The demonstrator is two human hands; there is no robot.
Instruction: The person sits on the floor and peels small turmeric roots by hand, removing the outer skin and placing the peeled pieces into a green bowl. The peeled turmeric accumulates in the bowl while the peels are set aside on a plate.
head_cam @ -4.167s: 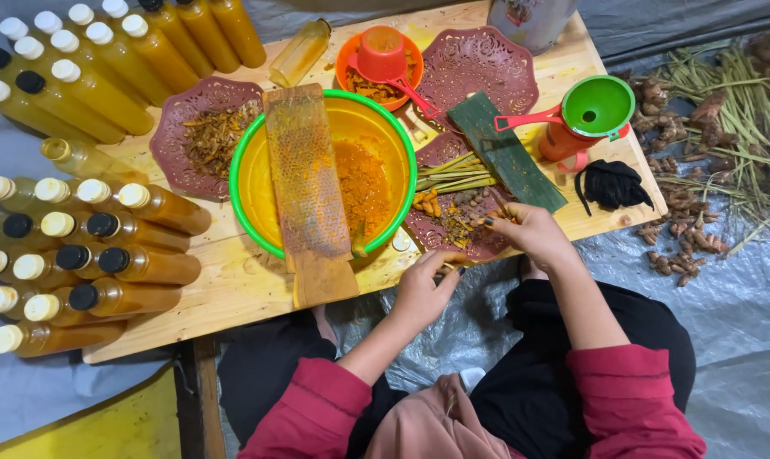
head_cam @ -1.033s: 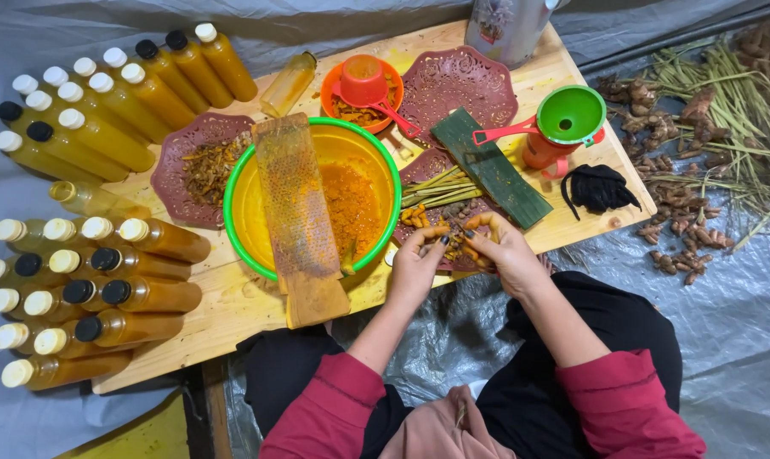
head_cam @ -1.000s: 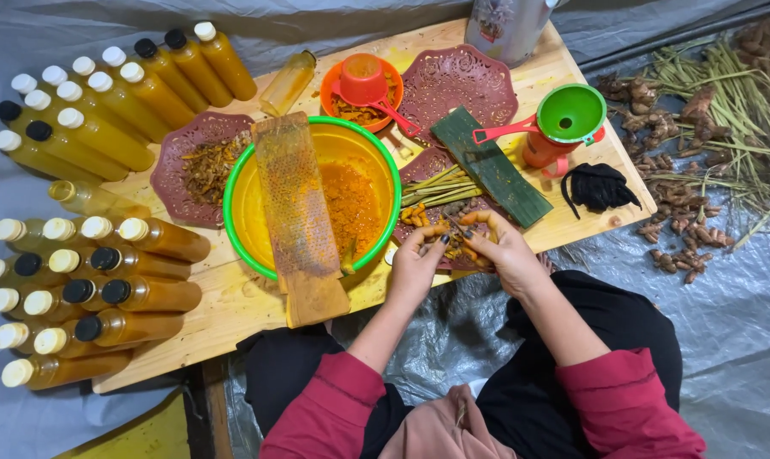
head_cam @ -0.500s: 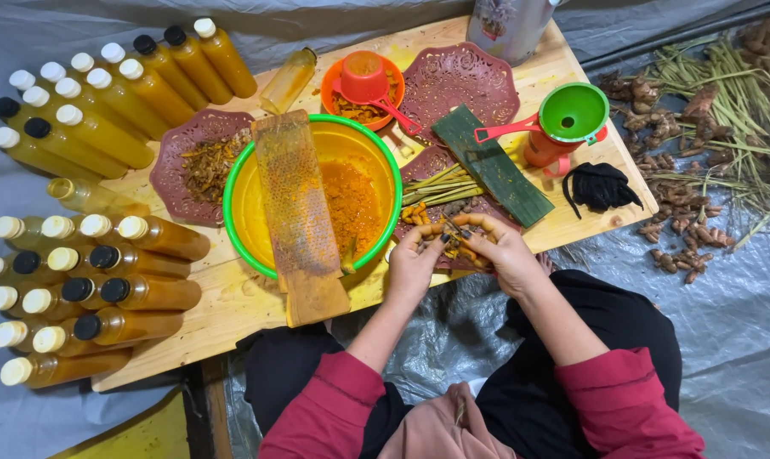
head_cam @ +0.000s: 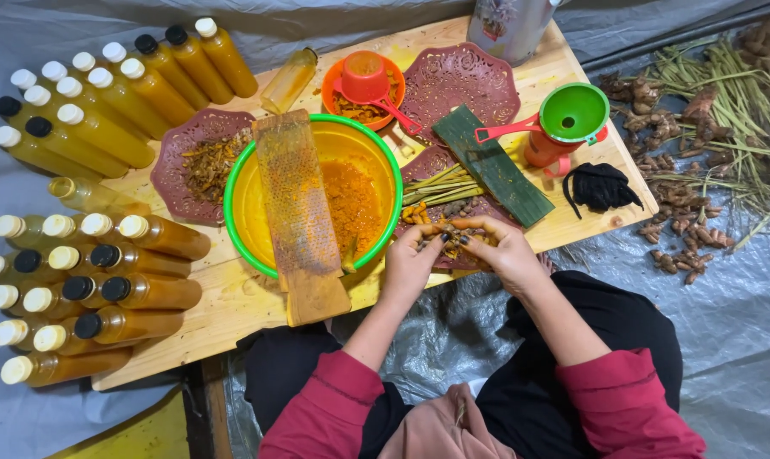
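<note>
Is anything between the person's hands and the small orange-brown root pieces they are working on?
Nothing visible. The left hand and the right hand already meet over the small orange-brown root pieces on the dark red patterned plate, fingers touching them. The yellow basin with a green rim sits beside.

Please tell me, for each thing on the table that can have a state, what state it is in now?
Left hand: closed on small roots.
Right hand: closed on small roots.
Basin: holds orange pulp.
Grater: lying across the basin, stained orange.
Green funnel: upright on an orange jug.
Bottles: filled, capped, lying down.
Clear bottle: uncapped, lying down.
Orange plate: holds an orange cup.
</note>
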